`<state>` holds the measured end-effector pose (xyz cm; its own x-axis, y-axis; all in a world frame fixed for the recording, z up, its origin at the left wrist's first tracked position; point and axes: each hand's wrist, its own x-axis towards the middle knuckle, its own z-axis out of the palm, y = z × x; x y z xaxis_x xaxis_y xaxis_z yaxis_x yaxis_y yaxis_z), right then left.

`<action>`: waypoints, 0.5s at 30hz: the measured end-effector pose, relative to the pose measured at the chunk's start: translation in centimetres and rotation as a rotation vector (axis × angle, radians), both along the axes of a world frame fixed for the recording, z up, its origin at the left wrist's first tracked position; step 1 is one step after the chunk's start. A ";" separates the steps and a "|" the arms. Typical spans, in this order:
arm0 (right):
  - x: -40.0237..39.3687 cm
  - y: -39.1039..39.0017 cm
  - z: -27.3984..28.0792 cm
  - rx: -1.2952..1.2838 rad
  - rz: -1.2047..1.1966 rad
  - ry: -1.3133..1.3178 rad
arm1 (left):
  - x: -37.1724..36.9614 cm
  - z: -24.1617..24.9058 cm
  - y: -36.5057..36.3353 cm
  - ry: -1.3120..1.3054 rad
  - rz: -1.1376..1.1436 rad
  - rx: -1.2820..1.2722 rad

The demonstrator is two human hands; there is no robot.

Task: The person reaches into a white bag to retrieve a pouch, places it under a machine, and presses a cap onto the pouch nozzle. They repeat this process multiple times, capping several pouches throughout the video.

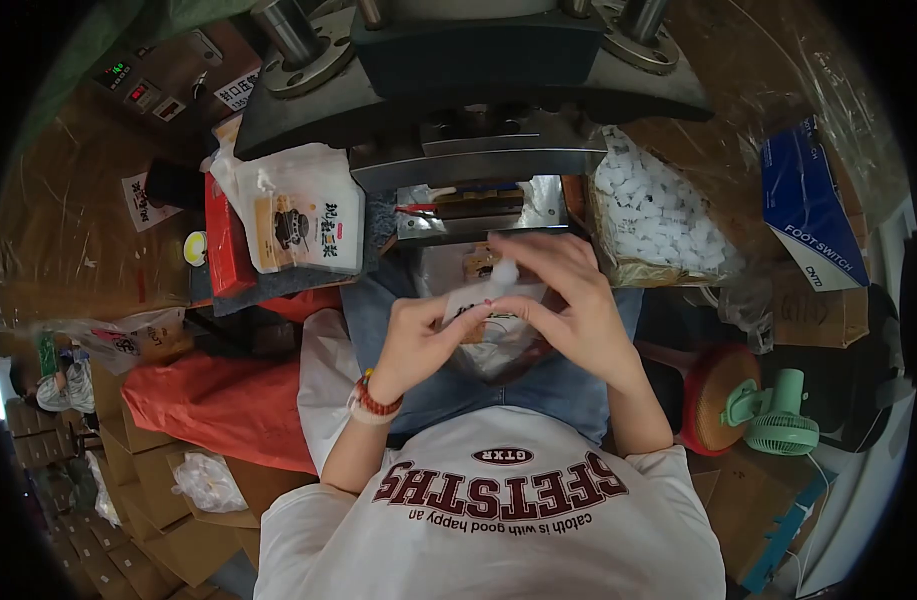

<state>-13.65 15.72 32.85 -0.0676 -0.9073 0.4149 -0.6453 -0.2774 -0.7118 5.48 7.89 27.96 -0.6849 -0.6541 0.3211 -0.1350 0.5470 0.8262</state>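
Between the person's legs and the press is a white printed pouch [468, 300], with clear, shiny plastic around it. My left hand [416, 338] pinches the pouch's left part, its thumb pointing inward. From the right, my right hand [570, 305] holds the same pouch, its thumb tip nearly meeting the left one and its fingers arched above. A small white piece [504, 270] shows between the right thumb and fingertips; its exact shape is blurred. Just beyond the hands, the metal plate [544, 205] of the press has a red strip on its left.
Printed white pouches [318, 215] lie beside a red box [228, 235] at the left. Many small white pieces fill a clear-lined box [658, 205] at the right. Overhead is the dark press [478, 60]. A blue-white box [813, 205] and green fan [781, 425] are farther right.
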 end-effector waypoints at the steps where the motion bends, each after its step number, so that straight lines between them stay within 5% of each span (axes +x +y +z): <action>1: -0.2 -0.1 -0.5 -0.001 -0.001 0.002 | -0.6 -2.0 -0.6 -0.023 0.003 0.317; 3: -1.0 -0.2 -1.1 -0.062 -0.232 -0.182 | -2.1 -3.8 -1.3 0.113 0.026 0.829; 5: -3.1 0.9 0.8 -0.001 -0.379 -0.146 | -3.1 -2.6 -2.7 0.230 0.044 1.021; 8: -6.6 0.4 -0.3 -0.033 -0.509 0.030 | -4.2 -2.3 -5.2 0.306 0.044 1.111; 10: -9.0 -1.0 -4.6 0.071 -0.622 0.459 | -4.5 -3.0 -6.2 0.352 0.012 1.174; 14: -9.2 -1.4 -6.9 0.200 -0.635 0.396 | -4.2 -3.0 -6.1 0.345 0.039 1.180; 15: -9.0 -1.3 -6.8 0.201 -0.625 0.389 | -3.5 -2.4 -6.2 0.160 0.051 1.022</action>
